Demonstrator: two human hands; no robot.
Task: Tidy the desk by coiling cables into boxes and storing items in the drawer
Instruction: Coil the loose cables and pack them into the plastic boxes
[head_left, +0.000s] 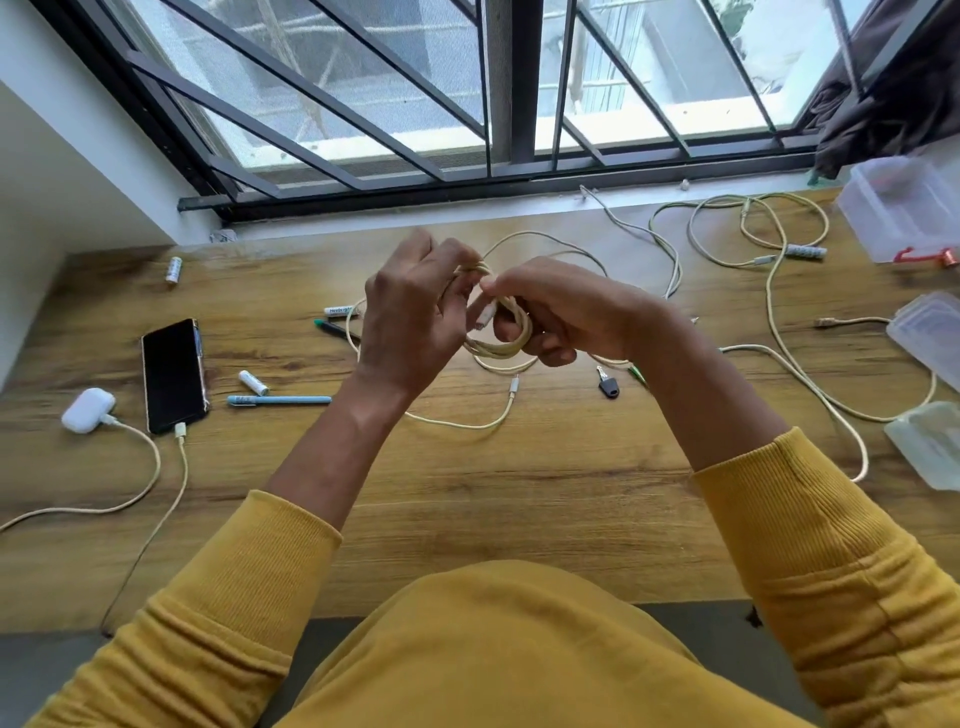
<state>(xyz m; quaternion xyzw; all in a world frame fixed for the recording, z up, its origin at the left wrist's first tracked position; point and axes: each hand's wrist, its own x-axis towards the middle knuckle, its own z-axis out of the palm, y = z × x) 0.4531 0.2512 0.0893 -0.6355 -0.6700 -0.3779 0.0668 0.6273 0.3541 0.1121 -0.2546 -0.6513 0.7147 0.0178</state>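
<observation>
Wooden table (519, 493) under a barred window. At frame centre, both hands are raised above it: the left hand (410, 317) grips the top of a coiled cable (501, 340), while the right hand (561, 317) pinches its loose end against the loops. Fingers of both are clenched on it. Judged early in the task: this coil is nearly complete, but loose cables (779, 312) sprawl at right beside three plastic boxes (898, 208), apparently unfilled. Phone (174, 376), pens and batteries remain unstored.
</observation>
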